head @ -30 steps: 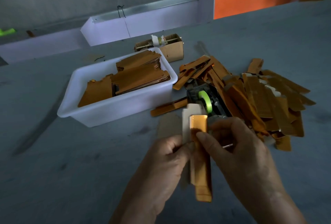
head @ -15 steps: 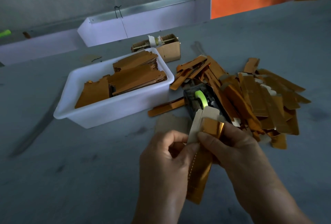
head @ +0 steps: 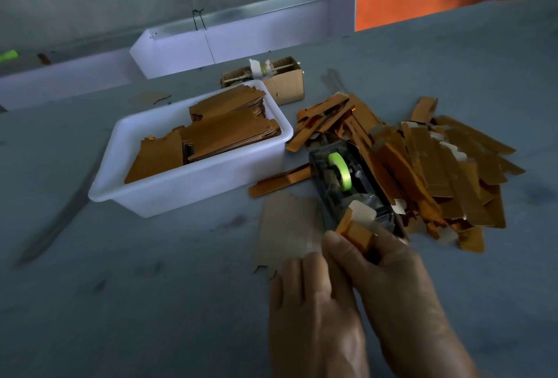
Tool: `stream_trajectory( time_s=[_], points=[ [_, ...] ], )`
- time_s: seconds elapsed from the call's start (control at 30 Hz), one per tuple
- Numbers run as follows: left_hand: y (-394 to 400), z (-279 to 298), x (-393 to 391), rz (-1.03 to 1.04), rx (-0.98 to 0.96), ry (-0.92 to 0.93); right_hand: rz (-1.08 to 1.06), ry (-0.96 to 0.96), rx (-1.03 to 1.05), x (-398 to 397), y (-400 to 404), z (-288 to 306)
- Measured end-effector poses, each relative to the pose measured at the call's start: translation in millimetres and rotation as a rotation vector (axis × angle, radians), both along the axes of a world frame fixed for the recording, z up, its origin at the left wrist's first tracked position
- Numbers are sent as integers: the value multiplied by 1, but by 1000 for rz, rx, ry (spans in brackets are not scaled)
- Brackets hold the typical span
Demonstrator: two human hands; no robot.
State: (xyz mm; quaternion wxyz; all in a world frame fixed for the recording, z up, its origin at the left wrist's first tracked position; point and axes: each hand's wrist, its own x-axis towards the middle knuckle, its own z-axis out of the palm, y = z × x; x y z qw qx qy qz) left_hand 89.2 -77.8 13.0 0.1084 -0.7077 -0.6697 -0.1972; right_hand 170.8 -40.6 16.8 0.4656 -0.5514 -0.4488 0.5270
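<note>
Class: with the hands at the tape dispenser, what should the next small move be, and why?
Probably draw a short strip of green tape onto the folded gold carton. The right hand grips the carton at the tape dispenser's near end, its white flap raised against it; the left hand sits alongside.

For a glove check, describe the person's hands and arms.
Both the left hand and the right hand are bare: no gloves, rings or watch show. No sleeve is in view. The dim light hides finer marks.
</note>
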Motion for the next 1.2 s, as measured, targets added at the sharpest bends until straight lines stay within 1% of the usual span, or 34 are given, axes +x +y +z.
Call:
stream_trajectory(
  time_s=[0.03,0.07,0.13,0.17,0.2,0.23,0.27,0.3,0.37,0.43,0.47,0.53,0.57,0.6,0.7,0.77,0.87,0.97,1.07,1.2],
  points=[
    [0,-1,-3,-27,8,-63,-17,-19,11,1,1,0],
    [0,-2,-7,-45,5,-200,-22,-23,24,2,3,-1],
    [4,0,-18,-3,23,-613,0,4,63,2,4,2],
    [7,2,-22,51,-20,-825,22,24,77,2,5,2],
    [9,3,-27,88,-112,-1008,39,39,86,2,5,1],
    [11,5,-31,96,-220,-1142,42,56,87,0,5,3],
    [12,8,-34,74,-316,-1210,47,69,88,0,6,2],
    [12,12,-35,48,-365,-1224,55,70,78,0,6,3],
    [13,15,-35,30,-357,-1210,101,17,91,5,8,6],
    [17,12,-35,65,-300,-1232,81,-105,166,17,13,11],
    [20,11,-35,111,-275,-1283,19,-191,218,26,17,14],
    [24,13,-36,197,-260,-1492,-142,-339,281,48,28,18],
    [26,16,-36,197,-257,-1596,-176,-396,285,57,34,20],
    [27,18,-34,184,-251,-1658,-168,-450,283,64,39,20],
    [29,20,-30,176,-250,-1702,-11,-596,279,65,47,18],
    [31,20,-25,168,-269,-1654,48,-661,262,58,49,16],
    [35,20,-16,145,-279,-1558,57,-747,248,52,52,9],
    [38,21,-8,106,-303,-1592,74,-762,197,50,55,8],
    [41,23,-1,85,-317,-1636,123,-732,138,48,55,9],
    [44,21,4,70,-307,-1612,108,-691,162,45,58,11]
  ],
)
